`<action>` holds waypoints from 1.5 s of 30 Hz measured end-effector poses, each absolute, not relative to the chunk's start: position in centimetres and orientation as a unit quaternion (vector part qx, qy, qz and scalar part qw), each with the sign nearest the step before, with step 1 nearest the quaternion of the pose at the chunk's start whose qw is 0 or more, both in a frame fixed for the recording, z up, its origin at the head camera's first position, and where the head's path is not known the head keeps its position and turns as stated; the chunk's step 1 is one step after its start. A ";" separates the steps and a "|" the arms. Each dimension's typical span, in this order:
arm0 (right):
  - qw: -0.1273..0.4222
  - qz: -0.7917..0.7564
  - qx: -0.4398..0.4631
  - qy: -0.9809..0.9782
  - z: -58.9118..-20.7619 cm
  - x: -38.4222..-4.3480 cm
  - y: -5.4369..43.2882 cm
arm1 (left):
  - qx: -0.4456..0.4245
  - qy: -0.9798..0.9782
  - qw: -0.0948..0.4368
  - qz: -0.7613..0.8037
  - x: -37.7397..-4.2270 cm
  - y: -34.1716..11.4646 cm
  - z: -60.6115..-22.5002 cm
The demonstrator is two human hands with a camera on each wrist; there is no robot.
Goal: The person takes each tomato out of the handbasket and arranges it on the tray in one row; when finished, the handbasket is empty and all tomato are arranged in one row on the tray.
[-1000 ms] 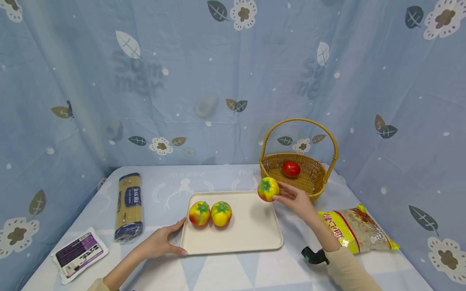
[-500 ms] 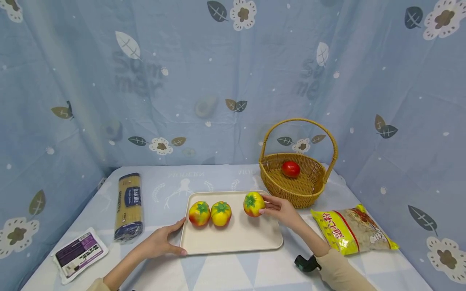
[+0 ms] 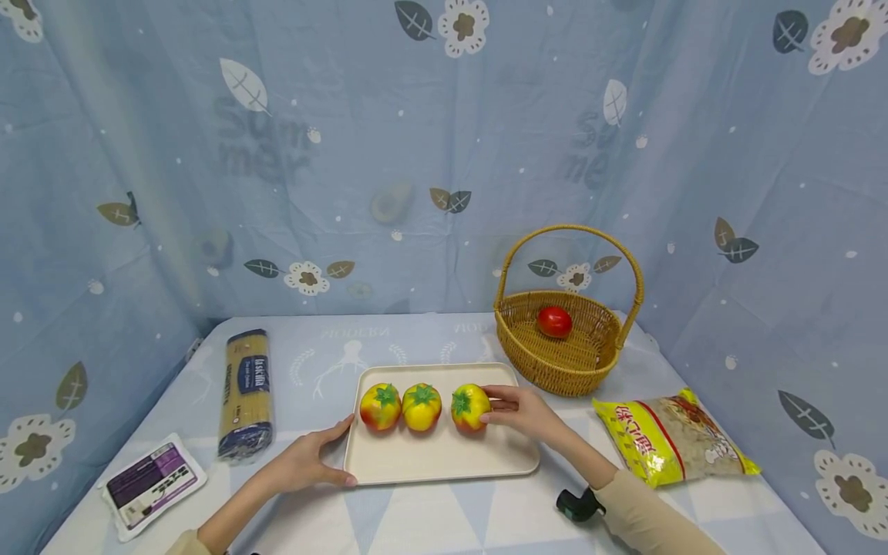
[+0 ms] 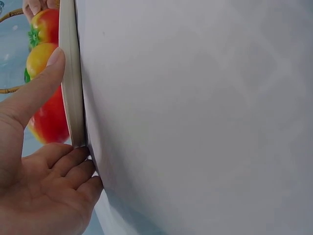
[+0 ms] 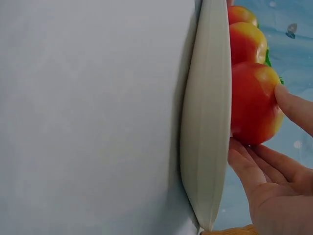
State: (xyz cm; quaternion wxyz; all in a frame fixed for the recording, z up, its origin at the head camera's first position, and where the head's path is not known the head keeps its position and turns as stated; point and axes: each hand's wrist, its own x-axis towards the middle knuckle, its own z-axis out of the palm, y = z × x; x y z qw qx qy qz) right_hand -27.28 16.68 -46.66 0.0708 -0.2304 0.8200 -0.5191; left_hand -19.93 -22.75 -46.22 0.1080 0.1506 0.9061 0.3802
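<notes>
A cream rectangular tray (image 3: pixel 444 465) lies on the table. My right hand (image 3: pixel 522 412) pinches a yellow-and-red tomato (image 3: pixel 470 408) with green leaves on top. In the right wrist view its thumb lies on one side of this tomato (image 5: pixel 254 105) and the fingers on the other; the tray rim (image 5: pixel 205 117) hides its base. Two similar tomatoes, one at the left (image 3: pixel 380 407) and one beside it (image 3: pixel 422 407), sit close together on the tray. My left hand (image 3: pixel 305 461) spans the tray's left end, thumb at the near corner and spread fingers resting against the side.
Behind the tray's right end stands a wicker basket (image 3: pixel 555 378) with a tall handle and a red fruit (image 3: pixel 555 322) inside. A yellow pasta bag (image 3: pixel 673 439) lies at the right. A spaghetti pack (image 3: pixel 246 397) and a white-and-purple packet (image 3: pixel 154 486) lie at the left.
My right hand has carried the tomato from in front of the basket leftward and down to the tray, closer to the other two. The left hand and the tray have stayed in place.
</notes>
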 end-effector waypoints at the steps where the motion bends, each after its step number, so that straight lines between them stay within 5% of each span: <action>1: 0.073 -0.517 -0.233 0.821 -46.7 -27.3 16.6 | 0.151 0.907 0.107 0.379 -19.9 -22.7 -46.2; 45: 0.057 -0.415 -0.287 0.862 -46.2 -27.6 16.2 | 0.166 0.907 0.095 0.374 -20.0 -22.8 -46.1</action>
